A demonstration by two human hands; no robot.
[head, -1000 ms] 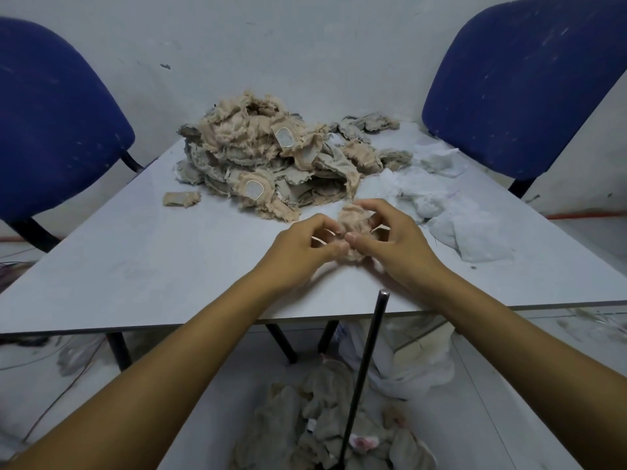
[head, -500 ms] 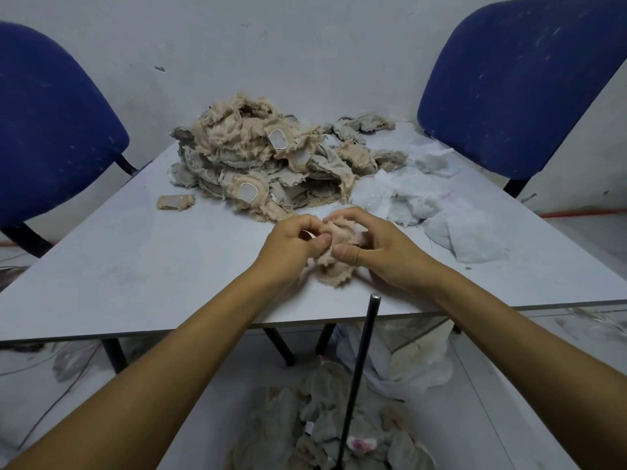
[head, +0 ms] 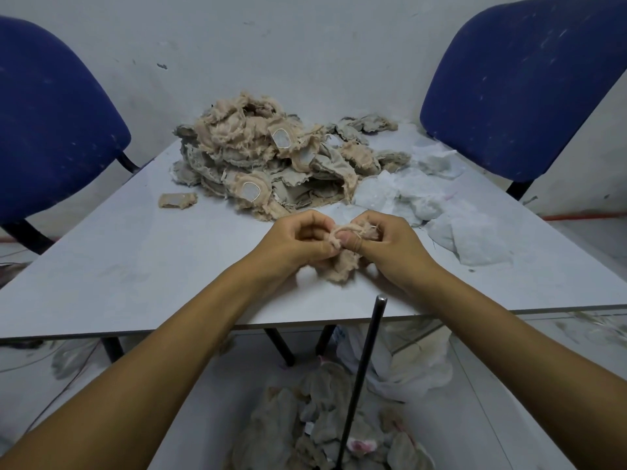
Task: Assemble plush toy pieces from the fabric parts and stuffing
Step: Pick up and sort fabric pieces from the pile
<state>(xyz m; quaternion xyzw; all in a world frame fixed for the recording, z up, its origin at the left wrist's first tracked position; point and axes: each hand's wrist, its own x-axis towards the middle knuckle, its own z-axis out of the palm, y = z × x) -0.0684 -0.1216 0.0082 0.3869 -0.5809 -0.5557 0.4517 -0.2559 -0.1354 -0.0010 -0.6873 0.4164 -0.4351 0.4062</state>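
Together, left hand [head: 298, 240] and right hand [head: 390, 244] curl fingers [head: 349, 239] around the plush piece [head: 341, 266].

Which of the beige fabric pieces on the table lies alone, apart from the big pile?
The small fabric piece left of the fabric pile: bare table surrounds it, and neither hand touches it. The others are heaped together or held.

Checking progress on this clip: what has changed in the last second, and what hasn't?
Both hands, left hand and right hand, kept their grip on the tan fabric piece and worked it: its edge is now rolled back over the right thumb, and more of it hangs below the hands. The fabric pile, the white stuffing, the table and the rod are unchanged.
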